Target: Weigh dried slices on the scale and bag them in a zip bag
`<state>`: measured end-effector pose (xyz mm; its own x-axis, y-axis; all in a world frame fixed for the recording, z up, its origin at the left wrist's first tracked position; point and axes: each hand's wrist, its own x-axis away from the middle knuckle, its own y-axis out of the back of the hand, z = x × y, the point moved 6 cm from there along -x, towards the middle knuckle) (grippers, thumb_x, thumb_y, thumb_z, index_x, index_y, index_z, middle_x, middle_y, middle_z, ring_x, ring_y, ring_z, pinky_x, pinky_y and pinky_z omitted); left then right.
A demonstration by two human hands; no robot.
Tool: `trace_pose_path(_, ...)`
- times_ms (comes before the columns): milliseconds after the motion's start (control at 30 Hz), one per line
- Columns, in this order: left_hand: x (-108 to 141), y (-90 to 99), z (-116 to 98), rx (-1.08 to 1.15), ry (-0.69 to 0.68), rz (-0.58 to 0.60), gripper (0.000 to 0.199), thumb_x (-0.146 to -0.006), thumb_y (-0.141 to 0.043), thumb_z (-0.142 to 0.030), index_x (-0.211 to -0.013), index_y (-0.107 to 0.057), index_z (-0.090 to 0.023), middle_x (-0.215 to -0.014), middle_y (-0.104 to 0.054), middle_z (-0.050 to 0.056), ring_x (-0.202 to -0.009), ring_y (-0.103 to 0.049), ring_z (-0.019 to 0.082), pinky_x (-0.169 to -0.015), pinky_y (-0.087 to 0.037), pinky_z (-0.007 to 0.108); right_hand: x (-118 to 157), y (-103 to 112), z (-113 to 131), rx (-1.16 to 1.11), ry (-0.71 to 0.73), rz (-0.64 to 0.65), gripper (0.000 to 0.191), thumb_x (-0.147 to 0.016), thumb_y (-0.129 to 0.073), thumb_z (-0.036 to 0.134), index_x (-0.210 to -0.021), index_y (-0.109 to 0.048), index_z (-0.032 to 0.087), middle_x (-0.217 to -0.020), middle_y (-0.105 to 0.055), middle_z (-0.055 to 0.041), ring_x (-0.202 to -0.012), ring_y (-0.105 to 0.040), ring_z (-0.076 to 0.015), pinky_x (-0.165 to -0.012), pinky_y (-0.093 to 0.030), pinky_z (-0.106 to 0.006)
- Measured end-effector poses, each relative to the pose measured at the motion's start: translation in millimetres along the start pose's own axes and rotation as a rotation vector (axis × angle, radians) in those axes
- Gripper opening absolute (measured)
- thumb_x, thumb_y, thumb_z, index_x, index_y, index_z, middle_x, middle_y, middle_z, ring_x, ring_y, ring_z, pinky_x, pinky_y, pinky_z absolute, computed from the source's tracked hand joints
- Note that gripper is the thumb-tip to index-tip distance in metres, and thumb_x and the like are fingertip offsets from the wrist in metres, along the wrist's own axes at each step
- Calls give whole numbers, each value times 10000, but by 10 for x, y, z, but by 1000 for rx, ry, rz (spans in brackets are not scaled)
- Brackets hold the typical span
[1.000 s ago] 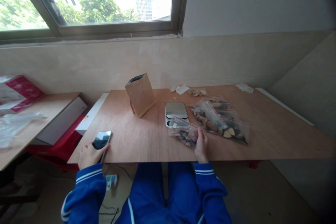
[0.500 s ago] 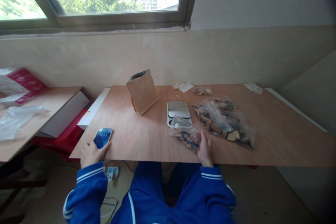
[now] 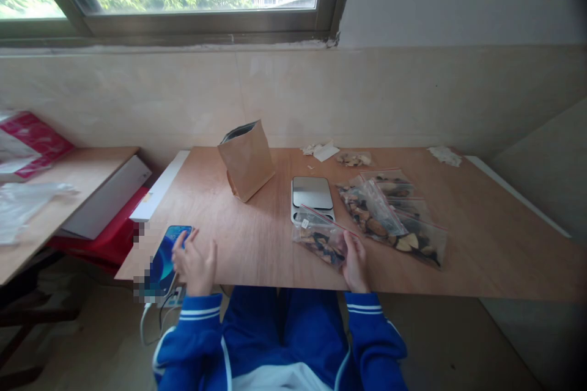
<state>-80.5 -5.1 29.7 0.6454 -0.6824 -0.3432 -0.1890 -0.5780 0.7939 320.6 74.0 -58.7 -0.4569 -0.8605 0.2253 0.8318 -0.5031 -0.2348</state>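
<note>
- left hand (image 3: 195, 263): grip spread, fingers up, raised at the phone's 3 o'clock edge
- phone (image 3: 160, 266): flat at the desk's near left corner, screen lit, overhanging the edge; contact with left fingers unclear
- white cable (image 3: 147, 325): runs down from the phone, below the desk
- right hand (image 3: 355, 267): at the near edge of the desk, fingers pressed together against the right end of the zip bag; cannot tell if pinching
- zip bag (image 3: 318, 241): clear, red-edged, dried slices inside, at the right hand's 9 o'clock, touching it
- other zip bags (image 3: 394, 235): overlapping pile at the right hand's 1 o'clock, same dried slices
- scale (image 3: 312, 192): flat, metal top, at the right hand's 11 o'clock, the zip bag's top corner overlapping its near edge
- kraft bag (image 3: 245, 162): upright, open top, at the right hand's 10 o'clock
- loose slices (image 3: 353, 159): small heap at the desk's far side, just beyond the pile
- tissue scraps (image 3: 444, 156): far right corner
- desk (image 3: 486, 256): light wood, under the window (image 3: 197, 24)
</note>
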Motion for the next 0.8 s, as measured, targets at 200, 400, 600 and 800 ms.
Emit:
trace_pose_path(200,605,-685,-755,219,-370,478,304,-902,-475,-293,-1152,-616,-193,-1374,-450,166,-1274,-448,314,-1032,-372,514,-37,39,-41,13,14,-22,435,-627,-743,594,-719,-651,179,-619,-607,26,-602,-539,-142,-621,-432,-273)
trace_pose_path(400,724,-876,-797,121,-432,548,357,-933,-427,-287,-1246,-576,-201,-1384,-505,139,-1240,-486,286,-1038,-363,475,-71,54,-71,33,13,-38,464,-617,-743,613,-751,-667,175,-623,-627,17,-584,-544,-143,-592,-431,-270)
trace_pose_path(600,355,-542,-519,86,-418,592,481,-913,-389,-225,-1388,-470,-246,-1465,-458,104,-1283,-469,271,-1057,-353,464,-83,56,-83,25,9,-40,448,-607,-759,596,-719,-656,175,-621,-634,8,-584,-557,-151,-589,-444,-282)
trace_pose_path(800,-585,406,1041,-154,177,191,666,-832,-464,-497,-1386,-441,-128,-1375,-502,187,-1252,-485,351,-1056,-355,504,-98,35,-41,19,-9,-35,443,-561,-791,582,-695,-664,180,-632,-653,6,-590,-557,-144,-591,-456,-278)
